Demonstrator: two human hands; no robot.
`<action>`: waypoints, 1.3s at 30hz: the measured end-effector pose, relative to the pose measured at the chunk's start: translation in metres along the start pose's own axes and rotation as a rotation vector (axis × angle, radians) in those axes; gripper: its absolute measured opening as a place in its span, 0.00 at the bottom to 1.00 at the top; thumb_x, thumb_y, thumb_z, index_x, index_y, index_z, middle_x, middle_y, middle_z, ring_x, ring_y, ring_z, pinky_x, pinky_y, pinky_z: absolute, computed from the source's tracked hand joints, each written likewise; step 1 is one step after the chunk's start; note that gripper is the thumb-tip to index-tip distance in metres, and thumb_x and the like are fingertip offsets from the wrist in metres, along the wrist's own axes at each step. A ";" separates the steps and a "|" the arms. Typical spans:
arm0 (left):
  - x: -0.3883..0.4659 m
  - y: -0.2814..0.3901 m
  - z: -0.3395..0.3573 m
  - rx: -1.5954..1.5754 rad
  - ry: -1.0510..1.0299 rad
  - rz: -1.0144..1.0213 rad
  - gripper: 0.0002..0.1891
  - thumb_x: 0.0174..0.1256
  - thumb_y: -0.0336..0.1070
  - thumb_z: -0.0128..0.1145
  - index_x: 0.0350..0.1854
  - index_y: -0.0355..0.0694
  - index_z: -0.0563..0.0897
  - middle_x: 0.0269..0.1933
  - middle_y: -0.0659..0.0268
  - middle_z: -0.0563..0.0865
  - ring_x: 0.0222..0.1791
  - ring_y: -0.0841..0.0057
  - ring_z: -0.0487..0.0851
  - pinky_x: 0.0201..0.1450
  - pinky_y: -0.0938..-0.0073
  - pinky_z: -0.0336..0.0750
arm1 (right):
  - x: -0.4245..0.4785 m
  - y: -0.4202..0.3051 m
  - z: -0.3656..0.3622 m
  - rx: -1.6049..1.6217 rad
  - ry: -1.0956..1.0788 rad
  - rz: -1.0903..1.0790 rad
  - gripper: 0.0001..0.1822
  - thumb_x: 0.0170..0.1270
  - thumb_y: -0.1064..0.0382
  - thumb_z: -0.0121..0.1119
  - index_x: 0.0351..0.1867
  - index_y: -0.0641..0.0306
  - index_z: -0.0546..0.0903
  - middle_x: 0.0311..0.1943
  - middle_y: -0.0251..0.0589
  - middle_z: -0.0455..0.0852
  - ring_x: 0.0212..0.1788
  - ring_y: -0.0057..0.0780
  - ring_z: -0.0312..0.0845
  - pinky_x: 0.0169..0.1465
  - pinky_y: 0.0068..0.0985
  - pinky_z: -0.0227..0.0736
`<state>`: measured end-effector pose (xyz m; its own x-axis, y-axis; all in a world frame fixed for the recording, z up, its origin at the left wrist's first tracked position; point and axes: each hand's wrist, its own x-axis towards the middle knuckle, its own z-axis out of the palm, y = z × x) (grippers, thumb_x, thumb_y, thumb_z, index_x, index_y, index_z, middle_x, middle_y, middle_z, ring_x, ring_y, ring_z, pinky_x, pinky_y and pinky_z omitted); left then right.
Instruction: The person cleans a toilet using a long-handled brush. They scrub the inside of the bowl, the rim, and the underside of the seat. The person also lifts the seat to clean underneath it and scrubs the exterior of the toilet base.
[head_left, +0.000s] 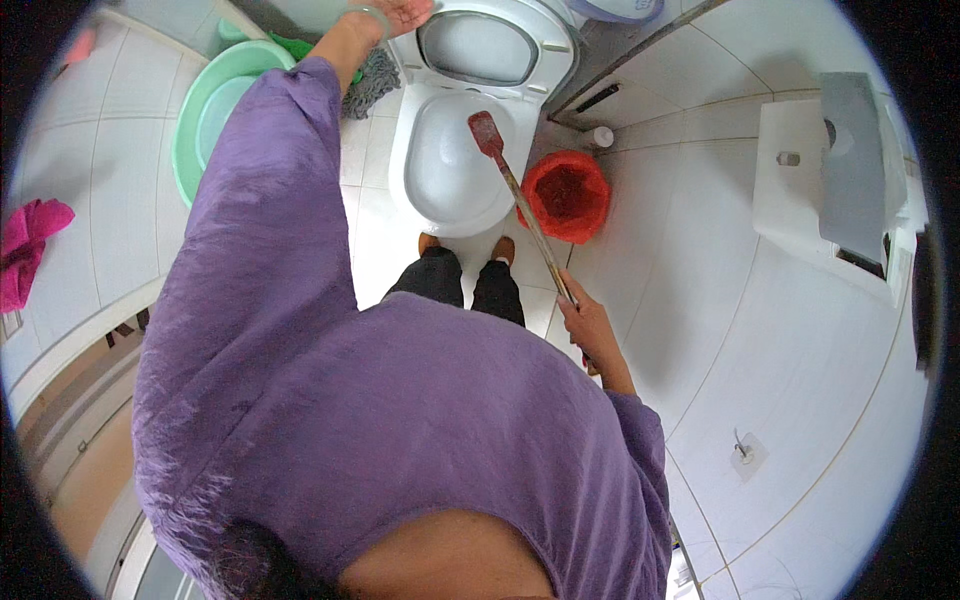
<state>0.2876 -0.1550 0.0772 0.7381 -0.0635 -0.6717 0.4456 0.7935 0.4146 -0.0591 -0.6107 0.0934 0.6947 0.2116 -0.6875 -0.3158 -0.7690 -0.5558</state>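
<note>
My right hand (589, 322) grips the long, worn handle of a brush-like tool (531, 212) with a flat red head. That head is above the bowl of a white toilet (398, 180); whether it touches the bowl cannot be told. The toilet's seat (556, 46) is raised, and the lid (476, 49) shows through its opening. At the top edge, my left hand (405, 13) is beside the raised seat, its palm partly visible and a pale bangle on the wrist. The frame cuts off its fingertips.
A red-lined waste bin (600, 214) stands right of the toilet. On the left are a green basin (184, 161) and a grey mop head (373, 84). A white wall box (787, 187) and an adhesive hook (744, 450) are on the right tiles. A pink cloth (30, 244) hangs left.
</note>
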 end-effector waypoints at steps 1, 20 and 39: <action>-0.003 0.000 0.012 0.025 -0.013 0.002 0.31 0.61 0.56 0.35 0.45 0.26 0.69 0.40 0.52 0.78 0.45 0.54 0.77 0.48 0.57 0.70 | 0.007 0.004 0.003 -0.161 0.093 -0.101 0.25 0.62 0.55 0.46 0.62 0.38 0.61 0.18 0.51 0.78 0.19 0.42 0.76 0.24 0.38 0.70; -0.094 -0.045 -0.090 0.663 -0.047 0.316 0.30 0.60 0.55 0.50 0.60 0.42 0.65 0.54 0.61 0.74 0.52 0.70 0.73 0.55 0.66 0.65 | 0.079 -0.033 -0.089 -0.975 0.188 -0.051 0.26 0.65 0.55 0.41 0.64 0.32 0.54 0.22 0.53 0.79 0.25 0.49 0.77 0.29 0.44 0.71; -0.316 -0.246 -0.200 0.503 0.461 0.055 0.20 0.64 0.40 0.47 0.57 0.40 0.70 0.46 0.61 0.79 0.45 0.72 0.78 0.48 0.73 0.72 | 0.087 -0.003 -0.115 -1.142 0.253 -0.296 0.33 0.62 0.61 0.46 0.66 0.32 0.49 0.20 0.45 0.79 0.22 0.43 0.76 0.26 0.38 0.71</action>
<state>-0.1568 -0.2092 0.0642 0.5244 0.3216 -0.7884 0.6772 0.4037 0.6152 0.0768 -0.6591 0.0891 0.7908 0.4436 -0.4217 0.5420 -0.8276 0.1457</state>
